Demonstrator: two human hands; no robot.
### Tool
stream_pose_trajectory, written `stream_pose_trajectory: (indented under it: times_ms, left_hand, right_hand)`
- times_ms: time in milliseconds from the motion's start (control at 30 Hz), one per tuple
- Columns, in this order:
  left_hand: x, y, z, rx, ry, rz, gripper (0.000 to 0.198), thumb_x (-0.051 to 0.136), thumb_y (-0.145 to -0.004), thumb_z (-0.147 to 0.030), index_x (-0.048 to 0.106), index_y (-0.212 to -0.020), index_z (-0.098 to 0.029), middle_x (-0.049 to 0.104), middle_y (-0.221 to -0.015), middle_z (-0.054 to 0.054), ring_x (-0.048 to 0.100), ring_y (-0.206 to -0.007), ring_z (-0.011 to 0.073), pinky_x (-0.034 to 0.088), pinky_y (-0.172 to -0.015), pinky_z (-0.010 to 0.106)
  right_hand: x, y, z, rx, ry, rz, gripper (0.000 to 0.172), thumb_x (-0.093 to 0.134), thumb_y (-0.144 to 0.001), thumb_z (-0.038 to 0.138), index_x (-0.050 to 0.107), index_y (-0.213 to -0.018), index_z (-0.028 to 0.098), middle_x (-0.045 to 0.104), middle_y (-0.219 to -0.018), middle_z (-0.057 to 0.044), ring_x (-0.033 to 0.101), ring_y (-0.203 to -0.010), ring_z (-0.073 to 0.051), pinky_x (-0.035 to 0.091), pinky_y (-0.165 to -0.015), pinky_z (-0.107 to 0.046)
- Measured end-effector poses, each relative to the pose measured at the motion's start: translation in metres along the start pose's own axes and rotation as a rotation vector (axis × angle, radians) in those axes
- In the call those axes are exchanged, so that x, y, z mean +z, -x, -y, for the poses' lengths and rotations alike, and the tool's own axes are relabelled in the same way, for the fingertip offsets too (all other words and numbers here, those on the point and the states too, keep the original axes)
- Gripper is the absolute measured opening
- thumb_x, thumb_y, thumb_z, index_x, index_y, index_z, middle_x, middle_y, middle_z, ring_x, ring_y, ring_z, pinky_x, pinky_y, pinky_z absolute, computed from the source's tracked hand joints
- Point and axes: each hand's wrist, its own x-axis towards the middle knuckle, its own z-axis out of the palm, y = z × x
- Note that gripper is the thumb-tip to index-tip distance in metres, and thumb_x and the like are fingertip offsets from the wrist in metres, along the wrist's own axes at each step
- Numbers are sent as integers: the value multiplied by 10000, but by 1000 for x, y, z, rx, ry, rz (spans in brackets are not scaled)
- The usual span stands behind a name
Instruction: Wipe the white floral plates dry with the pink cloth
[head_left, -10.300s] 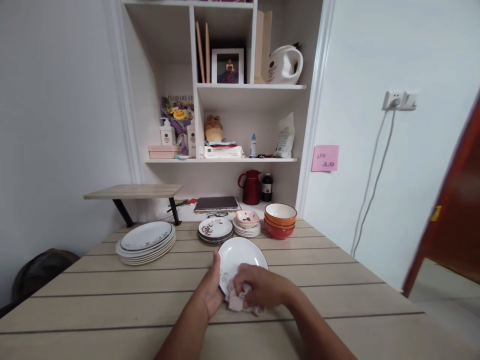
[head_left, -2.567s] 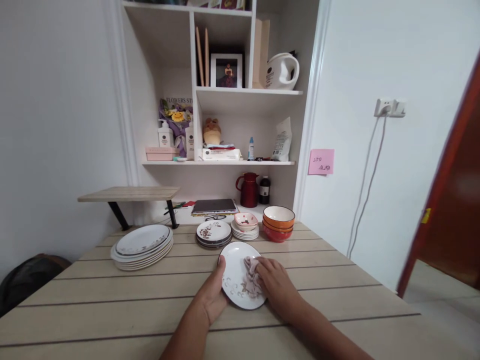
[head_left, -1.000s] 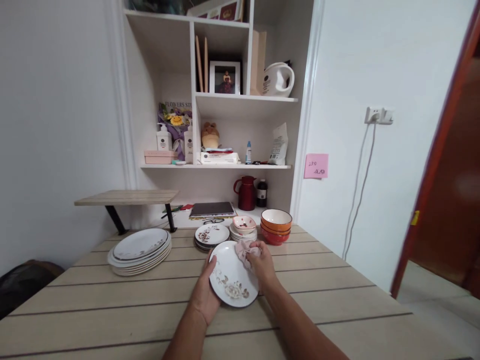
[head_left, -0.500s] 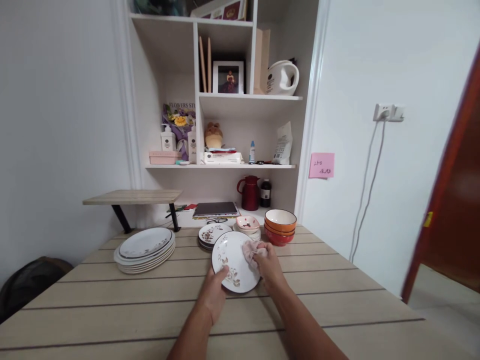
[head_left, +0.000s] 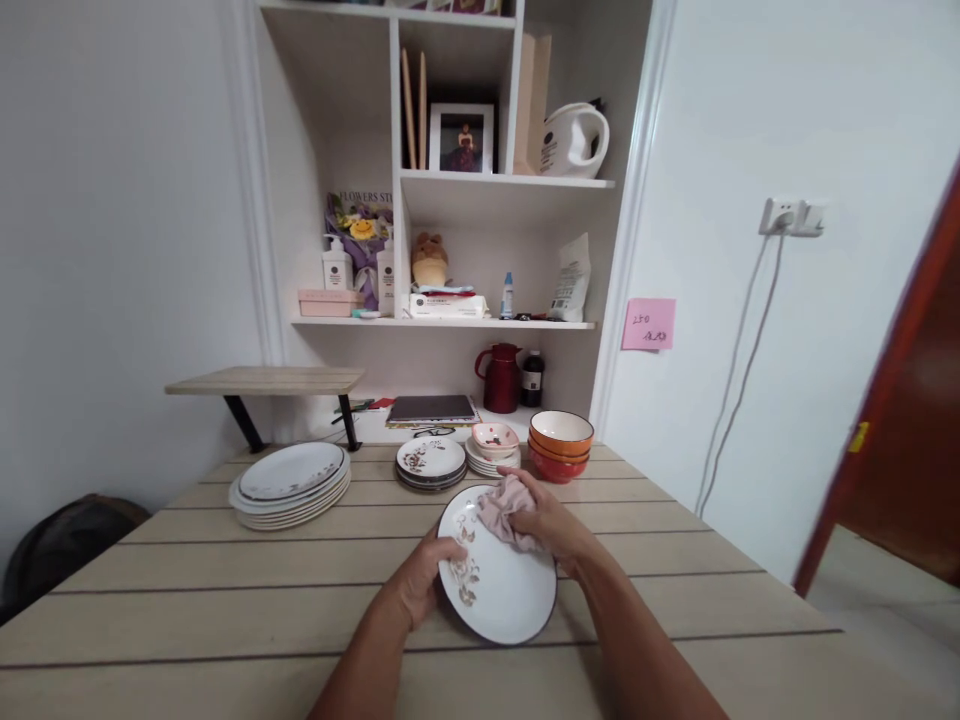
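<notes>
A white plate (head_left: 506, 590) with a dark rim and brown flowers is tilted up above the table. My left hand (head_left: 421, 580) grips its left edge, thumb on the face and the other fingers hidden behind. Bunched in my right hand (head_left: 546, 520) is a pinkish cloth (head_left: 506, 508), which touches the upper part of the plate's face. Just beyond are a stack of small flowered plates (head_left: 431, 458), a pink patterned dish (head_left: 495, 438) on small white plates, and stacked orange and red bowls (head_left: 561, 448).
Large white plates (head_left: 291, 480) are stacked at the left of the slatted table (head_left: 247, 625), before a small raised wooden shelf (head_left: 266, 380). A red jug (head_left: 501, 380), dark bottle (head_left: 532, 380) and laptop (head_left: 432, 408) lie behind.
The held plate has come nearer and lower, and turned a little. My right hand and the cloth have moved to the plate's upper part. The camera view has shifted slightly.
</notes>
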Motion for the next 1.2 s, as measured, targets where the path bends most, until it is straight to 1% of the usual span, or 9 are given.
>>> stream_pose_trajectory:
  times_ms: [133, 267, 333, 467, 600, 700, 800, 900, 1200]
  left_hand:
    - [-2, 2, 0, -32, 22, 7, 536, 628, -555, -99, 661, -1090, -69, 745, -984, 149, 688, -797, 251, 483, -677, 301]
    - [3, 0, -4, -43, 77, -4, 527, 655, -716, -346, 628, -1163, -69, 739, -1000, 166, 693, -859, 269, 504, -757, 337]
    - [5, -2, -8, 52, 180, -69, 588, 629, -764, -430, 564, -1268, -134, 730, -1057, 137, 692, -908, 264, 507, -814, 356]
    - [4, -7, -14, 232, 343, -234, 713, 694, -748, -332, 407, -1400, -307, 712, -1131, 70, 693, -949, 237, 506, -871, 365]
    - [2, -8, -14, 258, 334, -265, 768, 725, -727, -287, 382, -1413, -322, 675, -1212, 86, 678, -1000, 251, 504, -895, 388]
    - [8, -6, -10, 280, 307, -192, 744, 713, -743, -304, 396, -1415, -268, 641, -1265, 117, 639, -1085, 274, 475, -948, 412]
    - [20, -4, -1, 303, 212, -22, 724, 705, -756, -293, 408, -1414, -250, 591, -1338, 112, 559, -1204, 276, 406, -1032, 412]
    - [28, -5, 7, 304, 84, 31, 758, 735, -730, -217, 411, -1414, -258, 540, -1400, 84, 479, -1291, 243, 335, -1094, 355]
    - [25, -9, 8, 332, 109, -161, 766, 730, -745, -325, 375, -1424, -318, 570, -1369, 75, 554, -1214, 234, 400, -1045, 351]
  right_hand:
    - [2, 10, 5, 91, -71, 31, 675, 592, -561, 139, 550, -1229, 226, 657, -819, 3, 559, -600, -127, 390, -505, -199]
    - [18, 3, 0, 52, -137, -187, 649, 567, -536, 118, 559, -1181, 193, 639, -745, 6, 534, -541, -120, 357, -452, -196]
    - [30, -3, -8, 23, -201, -322, 641, 571, -529, 115, 552, -1164, 199, 643, -760, 2, 552, -557, -129, 387, -463, -203]
    - [48, -13, -24, -21, -337, -504, 543, 601, -534, 126, 566, -1069, 210, 670, -845, -18, 625, -697, -171, 482, -559, -235]
    - [57, -14, -29, -67, -435, -576, 570, 635, -538, 135, 540, -1090, 237, 683, -906, -18, 653, -759, -185, 517, -610, -250]
    - [57, -16, -28, -47, -555, -632, 573, 650, -553, 175, 505, -1104, 245, 684, -866, -9, 663, -716, -193, 537, -608, -282]
    - [54, -18, -26, -3, -691, -701, 569, 648, -576, 223, 472, -1116, 249, 670, -772, 11, 660, -636, -200, 552, -577, -320]
    - [50, -18, -27, -17, -725, -744, 553, 653, -574, 223, 470, -1095, 246, 664, -731, 22, 659, -610, -195, 561, -575, -323]
    - [52, -22, -33, 9, -688, -647, 472, 644, -542, 208, 495, -990, 232, 684, -729, 13, 665, -609, -201, 550, -533, -308]
